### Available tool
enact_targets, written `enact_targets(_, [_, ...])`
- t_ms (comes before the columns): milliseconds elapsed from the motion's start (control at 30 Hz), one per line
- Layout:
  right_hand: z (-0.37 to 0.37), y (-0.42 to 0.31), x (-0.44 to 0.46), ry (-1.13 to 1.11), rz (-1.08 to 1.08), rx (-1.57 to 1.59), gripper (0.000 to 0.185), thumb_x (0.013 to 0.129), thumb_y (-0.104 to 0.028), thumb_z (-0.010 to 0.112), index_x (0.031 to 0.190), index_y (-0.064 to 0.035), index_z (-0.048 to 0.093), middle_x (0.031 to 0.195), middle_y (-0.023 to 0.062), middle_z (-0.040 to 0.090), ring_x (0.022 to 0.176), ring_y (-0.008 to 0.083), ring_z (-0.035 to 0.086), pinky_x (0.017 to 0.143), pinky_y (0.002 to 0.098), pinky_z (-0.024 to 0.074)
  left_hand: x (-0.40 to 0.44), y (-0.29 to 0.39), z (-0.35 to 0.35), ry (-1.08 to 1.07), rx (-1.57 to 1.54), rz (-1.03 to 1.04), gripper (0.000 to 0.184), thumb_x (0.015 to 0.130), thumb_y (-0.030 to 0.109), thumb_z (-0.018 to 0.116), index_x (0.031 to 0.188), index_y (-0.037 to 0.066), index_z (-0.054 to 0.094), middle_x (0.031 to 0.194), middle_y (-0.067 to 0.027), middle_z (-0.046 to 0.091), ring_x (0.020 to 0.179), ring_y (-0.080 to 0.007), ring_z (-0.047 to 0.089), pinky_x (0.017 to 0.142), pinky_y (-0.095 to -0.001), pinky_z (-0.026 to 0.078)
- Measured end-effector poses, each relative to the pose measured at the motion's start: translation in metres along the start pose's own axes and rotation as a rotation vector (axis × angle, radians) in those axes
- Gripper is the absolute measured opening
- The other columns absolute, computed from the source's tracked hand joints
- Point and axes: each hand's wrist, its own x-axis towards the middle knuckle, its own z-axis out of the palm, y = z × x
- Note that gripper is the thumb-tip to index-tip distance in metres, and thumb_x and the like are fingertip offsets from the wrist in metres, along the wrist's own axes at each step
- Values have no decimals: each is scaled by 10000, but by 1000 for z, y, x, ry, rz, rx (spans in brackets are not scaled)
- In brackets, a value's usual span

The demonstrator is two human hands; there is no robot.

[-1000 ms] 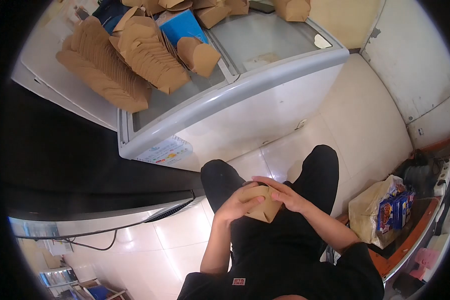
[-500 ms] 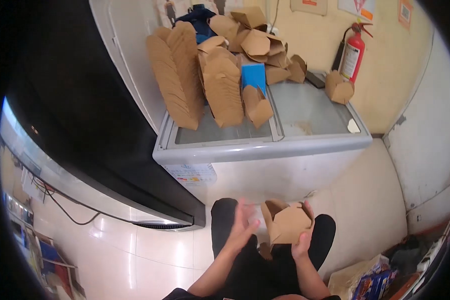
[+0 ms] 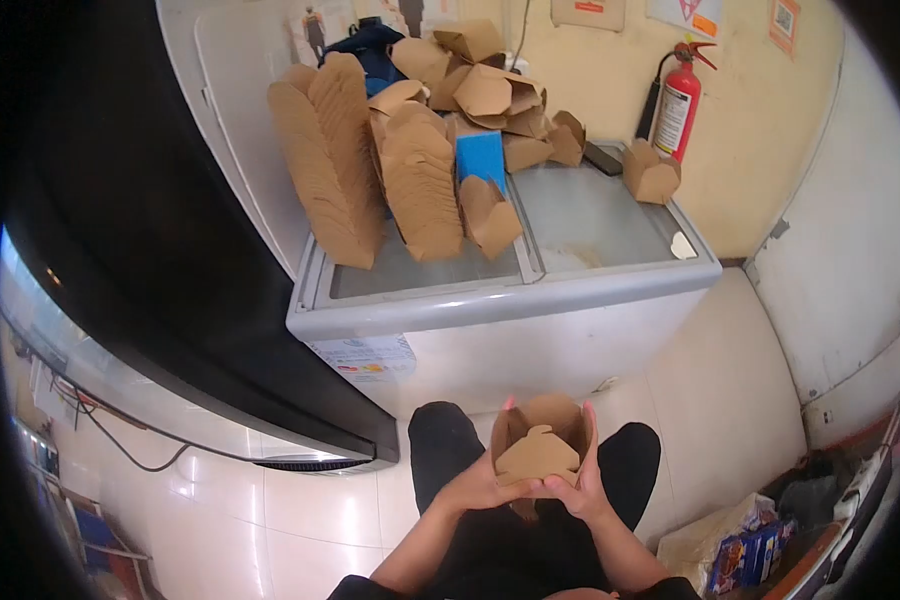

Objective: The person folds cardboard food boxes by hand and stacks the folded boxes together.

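A brown cardboard takeout box (image 3: 542, 456) is held over my lap, its top open and a flap facing me. My left hand (image 3: 477, 484) wraps its left side, with a fingertip showing past the far edge. My right hand (image 3: 584, 488) grips the right side, thumb at the near lower edge and fingers up along the wall. Both thumbs come close together at the front. Beyond stands a chest freezer (image 3: 510, 315) carrying a tall nested stack of boxes (image 3: 325, 165), a shorter nested stack (image 3: 422, 185) and a single box (image 3: 488, 218).
Loose folded boxes (image 3: 485, 90) pile up at the freezer's back, near a blue box (image 3: 481, 158). Another box (image 3: 652, 174) sits at the right corner, by a fire extinguisher (image 3: 678, 105). A black appliance (image 3: 170, 230) rises on the left. Packets (image 3: 745, 555) lie at lower right.
My left hand has moved right from beside the box onto its left side. The box has turned and tilted, so its opening now shows. The view has shifted slightly.
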Motion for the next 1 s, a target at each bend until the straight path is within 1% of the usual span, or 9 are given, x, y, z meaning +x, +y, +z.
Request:
enact_targets(200, [6,1,-8,64,-11,41,1228,873,-253,783,1608,-34,-176,1554,219,319,1443,333,373,1209,470,276,-4,0,4,-14,97,41,1156,953,234,751,1616,80,-182,1507,-161,446,1383,-234,442,1162,-385,358])
enact_targets(433, [6,9,-1,125,-169,-58,1242,866,-256,790,1603,-32,-184,1562,233,295,1444,351,365,1205,475,275,-1,1,-9,-79,19,-13,1090,1013,307,660,1606,97,-231,1598,-208,311,1473,-291,332,1209,-425,292])
enact_targets(467, [14,6,2,266,-181,-42,1236,844,-452,815,1631,-40,-46,1530,171,372,1404,296,416,1161,447,351,1,0,-11,-27,51,88,1087,1015,315,652,1605,102,-236,1612,-216,284,1488,-308,312,1213,-443,284])
enact_targets(567, [-14,38,8,423,-331,-135,884,906,-461,741,1514,25,323,1447,156,504,1310,284,526,1104,435,423,7,-10,-26,190,184,437,1085,1018,333,639,1601,121,-252,1647,-237,211,1527,-359,253,1221,-498,258])
enact_targets(733, [-43,-34,145,732,-873,-287,662,1006,-372,599,1487,41,408,1505,172,474,1373,302,491,1140,443,407,-7,-52,-56,534,138,162,887,1083,451,478,1639,143,-141,1577,-255,353,1410,-351,448,1134,-475,403])
enact_targets(800, [-16,-130,235,627,-895,-408,632,1011,-334,603,1488,46,437,1538,187,454,1401,307,471,1163,432,383,-6,-93,-63,589,-43,23,863,1085,455,472,1647,137,-100,1521,-241,436,1341,-329,517,1102,-461,435])
enact_targets(867, [11,-219,304,508,-1077,-1000,972,876,-466,776,1606,-38,297,1604,274,361,1492,413,359,1199,462,323,-11,-134,-66,604,-138,-84,820,1094,425,467,1652,125,-53,1447,-225,520,1261,-311,584,1067,-446,472])
enact_targets(933, [26,-235,326,236,-833,-975,891,902,-434,759,1584,-38,344,1607,235,382,1485,389,381,1203,432,327,-16,-207,-75,575,-104,-13,698,1112,297,464,1647,73,76,1326,-214,604,1158,-296,646,1019,-412,522])
enact_targets(1000, [19,-222,311,82,-809,-872,810,921,-390,747,1560,-40,394,1592,216,418,1481,366,397,1200,419,338,-27,-178,-64,603,-24,63,536,1105,176,467,1580,10,283,1234,-194,649,1072,-242,670,965,-368,553])
